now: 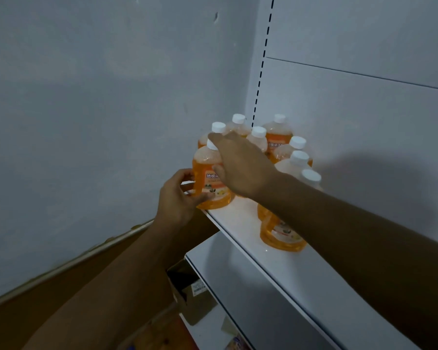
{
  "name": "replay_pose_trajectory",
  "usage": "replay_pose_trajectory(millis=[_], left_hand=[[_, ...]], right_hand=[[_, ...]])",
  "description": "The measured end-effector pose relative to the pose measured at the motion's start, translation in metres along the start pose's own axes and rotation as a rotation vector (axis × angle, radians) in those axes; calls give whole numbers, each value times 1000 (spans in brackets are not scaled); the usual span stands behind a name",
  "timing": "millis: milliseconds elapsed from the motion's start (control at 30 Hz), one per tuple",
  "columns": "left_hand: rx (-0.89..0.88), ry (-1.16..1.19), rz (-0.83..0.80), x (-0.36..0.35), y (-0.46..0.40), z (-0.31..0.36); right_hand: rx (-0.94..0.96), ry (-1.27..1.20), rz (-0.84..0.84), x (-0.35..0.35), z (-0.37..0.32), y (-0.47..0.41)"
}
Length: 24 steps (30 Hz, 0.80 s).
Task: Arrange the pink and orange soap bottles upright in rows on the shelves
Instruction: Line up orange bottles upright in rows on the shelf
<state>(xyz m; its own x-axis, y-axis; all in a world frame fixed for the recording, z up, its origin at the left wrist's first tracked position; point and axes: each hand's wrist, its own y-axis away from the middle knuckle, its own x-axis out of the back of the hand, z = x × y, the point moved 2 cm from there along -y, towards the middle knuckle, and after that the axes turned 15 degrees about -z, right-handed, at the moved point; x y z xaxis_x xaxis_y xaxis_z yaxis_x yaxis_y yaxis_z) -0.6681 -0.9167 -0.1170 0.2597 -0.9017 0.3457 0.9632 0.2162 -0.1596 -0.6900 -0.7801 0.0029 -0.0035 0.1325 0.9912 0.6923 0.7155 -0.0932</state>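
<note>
An orange soap bottle (208,183) with a white cap stands upright at the left front corner of the white shelf (271,251). My left hand (178,195) grips its handle and lower side from the left. My right hand (240,165) lies over its neck and shoulder, fingers curled around it. Behind and to the right, several more orange bottles (278,137) stand upright in rows. Another orange bottle (281,236) stands near the front edge under my right forearm. No pink bottle is in view.
A grey wall (99,122) closes the left side of the shelf. The shelf's white back panel (352,102) has a slotted upright. A lower shelf (238,299) juts out below. An open cardboard box (190,291) sits on the floor beside it.
</note>
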Motion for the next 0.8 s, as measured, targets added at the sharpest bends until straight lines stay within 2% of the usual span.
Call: replay_pose_trajectory(millis=[233,333,433,633,800], left_hand=[[51,-94,3,-16,-6,0],[79,-201,71,-18,5,1],[-49,-300,157,-20,34,4],[-230,-452,15,-49,98,33],[-258,-498,-94,-91,153,55]], right_hand=[[-118,41,-85,-9,3,0],[-120,28,-28,-3,3,8],[-77,44,57,3,0,27],[-1,63,91,4,-4,92],[-81,14,81,10,6,191]])
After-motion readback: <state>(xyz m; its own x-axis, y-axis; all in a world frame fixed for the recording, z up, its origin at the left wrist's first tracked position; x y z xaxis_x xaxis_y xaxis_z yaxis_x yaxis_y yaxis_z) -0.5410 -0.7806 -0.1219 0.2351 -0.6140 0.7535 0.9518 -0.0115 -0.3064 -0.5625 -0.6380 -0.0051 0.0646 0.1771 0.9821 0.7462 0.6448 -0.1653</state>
